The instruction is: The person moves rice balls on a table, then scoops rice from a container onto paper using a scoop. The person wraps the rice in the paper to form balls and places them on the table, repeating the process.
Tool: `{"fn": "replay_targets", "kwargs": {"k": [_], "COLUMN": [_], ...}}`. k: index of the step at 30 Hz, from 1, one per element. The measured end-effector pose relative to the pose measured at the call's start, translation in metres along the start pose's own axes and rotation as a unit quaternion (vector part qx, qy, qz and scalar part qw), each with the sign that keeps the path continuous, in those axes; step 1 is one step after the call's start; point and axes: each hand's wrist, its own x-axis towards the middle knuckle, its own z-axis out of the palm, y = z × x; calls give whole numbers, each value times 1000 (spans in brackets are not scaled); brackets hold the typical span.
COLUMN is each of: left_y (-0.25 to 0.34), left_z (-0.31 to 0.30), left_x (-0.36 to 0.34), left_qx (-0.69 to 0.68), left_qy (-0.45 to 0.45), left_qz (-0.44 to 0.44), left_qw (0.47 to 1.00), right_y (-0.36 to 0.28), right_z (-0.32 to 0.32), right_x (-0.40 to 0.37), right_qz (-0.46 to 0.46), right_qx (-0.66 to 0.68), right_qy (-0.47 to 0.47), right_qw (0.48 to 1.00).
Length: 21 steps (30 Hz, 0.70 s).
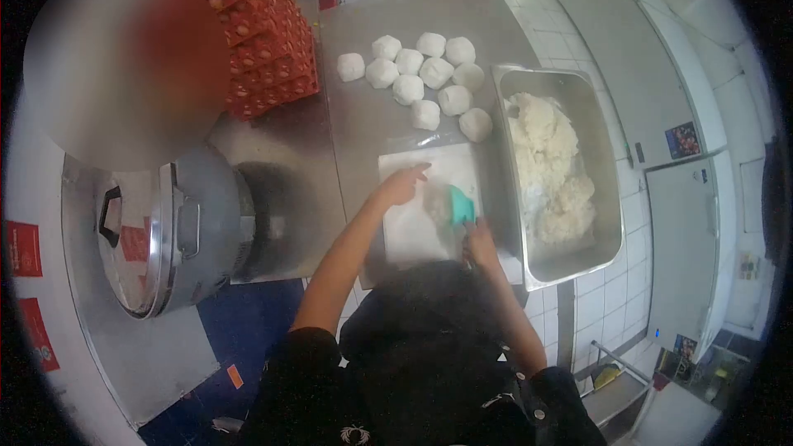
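Note:
My right hand (479, 244) is closed round the handle of a turquoise scoop or spatula (461, 206), its head low over a white sheet (406, 235). Beside that head lies a blurred, pale mound (436, 202) that I cannot make out clearly. My left hand (400, 185) rests at the left part of the sheet, fingers stretched out, with nothing visible in them. Right of the sheet stands a deep metal pan (611, 223) holding a white, clumpy food (547, 136) that looks like cooked rice. Several rounded white bundles (436, 73) sit beyond the sheet.
A steel table (363, 128) carries the sheet and bundles. At the left stand a tall stack of red egg trays (268, 41) and a large lidded metal pot (186, 231). A blurred round area covers the upper left. White cabinets (694, 231) line the right side.

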Motion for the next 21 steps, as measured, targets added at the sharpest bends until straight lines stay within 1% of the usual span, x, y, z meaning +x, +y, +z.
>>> {"fn": "replay_targets", "kwargs": {"k": [1,2,3,4,5,8,9,12,13,16,17,18,19,20,21], "left_y": [-1,-1,-8,-5,-3,-11,-15,-2,-5,-10,-6,0,3,1,-1], "left_z": [-5,-10,-9,-10,-11,-4,-1,-7,-5,3,9,16,19,10,11], "left_x": [-1,-3,-4,-7,-10,-11,-10,-16,-17,-18,-16,-15,-19,-24,-27], "left_qx": [-49,-97,-118,-119,-120,-122,-122,-125,-133,-38,-53,-64,-68,-62,-73], "left_qy": [-7,-13,-7,-3,1,15,19,24,26,52,35,26,22,31,38], "left_qz": [-11,-22,-6,-8,-11,6,15,6,4,32,19,8,-7,-24,-14], "left_qw": [999,995,993,993,993,992,992,992,991,997,998,998,997,997,997], "right_y": [5,12,-12,-26,-9,-2,10,25,15,11,7,8,11,10,14], "right_z": [7,10,21,28,32,41,46,55,54,49,46,39,34,37,38], "right_x": [7,6,-13,-25,-17,-17,-14,-13,-17,-3,-5,-4,-4,1,1], "right_qz": [-132,-164,-196,-228,-288,-188,-214,-186,-186,-221,-188,-187,-194,-216,-217], "right_qx": [-175,-226,-277,-327,-350,-420,-443,-519,-530,-501,-492,-466,-437,-403,-372], "right_qy": [64,73,80,86,83,8,39,31,31,42,17,5,-11,-33,-19], "right_qw": [973,957,937,913,888,888,870,833,827,836,850,865,879,889,902]}}
